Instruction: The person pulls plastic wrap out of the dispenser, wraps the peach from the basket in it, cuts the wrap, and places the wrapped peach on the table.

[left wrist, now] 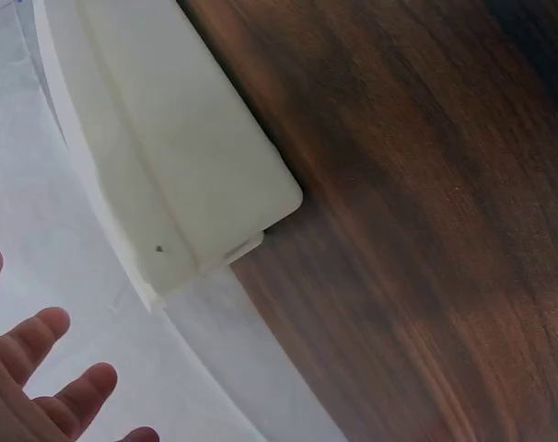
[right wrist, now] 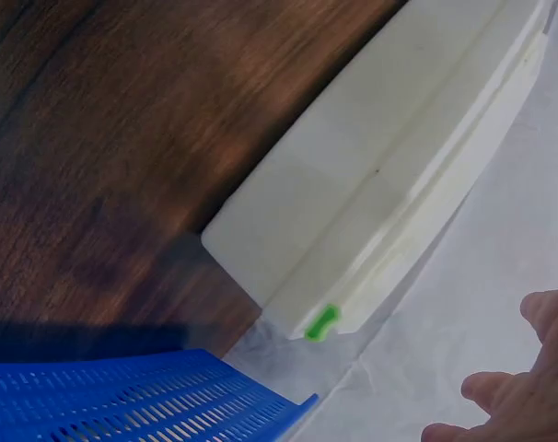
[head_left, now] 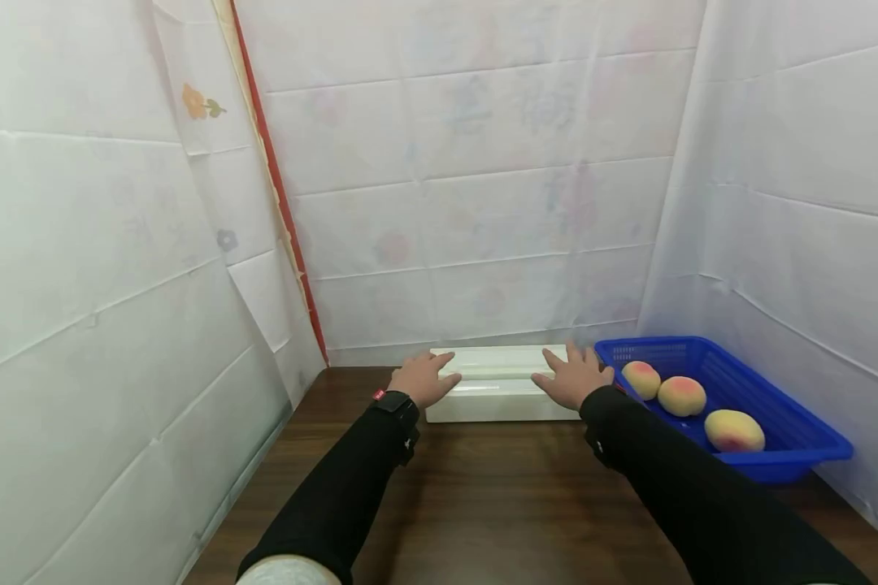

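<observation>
At the far edge of the brown desk [head_left: 497, 504] sits a long white box [head_left: 502, 404]. The left hand [head_left: 419, 380] is by its left end and the right hand [head_left: 576, 380] by its right end. Both have fingers spread and hold nothing — they look apart from the box. At the desk's right edge, a blue basket [head_left: 797, 461] holds three peaches [head_left: 682, 396]. The right sleeve [head_left: 688, 479] is close to the basket, so a wide swing might bump it and roll the peaches. The box might also bunch up the white sheet [head_left: 483, 203] behind it if pushed hard — or twist if only one end got a shove.
</observation>
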Demonstrator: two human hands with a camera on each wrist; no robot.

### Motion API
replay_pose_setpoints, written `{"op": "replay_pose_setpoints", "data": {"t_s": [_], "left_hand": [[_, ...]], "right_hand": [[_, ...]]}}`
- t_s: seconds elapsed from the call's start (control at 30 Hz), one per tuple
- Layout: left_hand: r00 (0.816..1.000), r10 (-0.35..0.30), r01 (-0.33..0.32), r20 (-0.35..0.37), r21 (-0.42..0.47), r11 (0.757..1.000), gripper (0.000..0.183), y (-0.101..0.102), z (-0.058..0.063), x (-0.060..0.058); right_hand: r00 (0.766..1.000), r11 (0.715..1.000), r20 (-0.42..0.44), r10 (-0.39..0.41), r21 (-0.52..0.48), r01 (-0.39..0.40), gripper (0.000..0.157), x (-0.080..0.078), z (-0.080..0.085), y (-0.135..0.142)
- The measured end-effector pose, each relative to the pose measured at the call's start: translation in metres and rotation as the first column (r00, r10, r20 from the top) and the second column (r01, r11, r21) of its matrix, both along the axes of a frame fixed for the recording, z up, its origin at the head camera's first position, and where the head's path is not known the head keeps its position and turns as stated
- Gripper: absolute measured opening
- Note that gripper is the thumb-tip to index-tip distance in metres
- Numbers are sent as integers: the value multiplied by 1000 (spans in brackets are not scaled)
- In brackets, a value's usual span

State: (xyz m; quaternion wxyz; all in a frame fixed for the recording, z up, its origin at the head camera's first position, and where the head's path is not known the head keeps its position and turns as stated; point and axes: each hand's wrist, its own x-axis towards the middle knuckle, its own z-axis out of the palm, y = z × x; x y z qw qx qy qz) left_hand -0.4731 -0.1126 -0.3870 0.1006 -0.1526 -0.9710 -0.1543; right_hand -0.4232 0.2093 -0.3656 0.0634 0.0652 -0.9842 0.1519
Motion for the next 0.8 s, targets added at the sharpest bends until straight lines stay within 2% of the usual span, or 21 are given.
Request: {"op": "replay_pose_setpoints", "data": {"t_s": [0.13,0.37,0.5,0.67,0.8], "left_hand": [[999,-36,36,-8,20,999,60,-6,-8,-10],[993,-87,89,-80,21,996,51,-18,-16,-23],[993,-91,91,-73,1,996,48,-19,-15,-25],[995,-85,87,-60,29,996,48,-18,-17,-29],[996,-93,93,-16,18,996,49,-12,-22,-36]], "right_hand": [[1000,1000,-13,16,11,-16,74,-3,-1,2],[981,992,-153,116,73,-105,62,-23,-1,10],[978,985,-135,159,87,-148,54,-32,-2,12],[972,980,-140,191,81,-181,50,-40,-10,15],[973,977,-106,204,89,-195,49,-43,-18,20]]}}
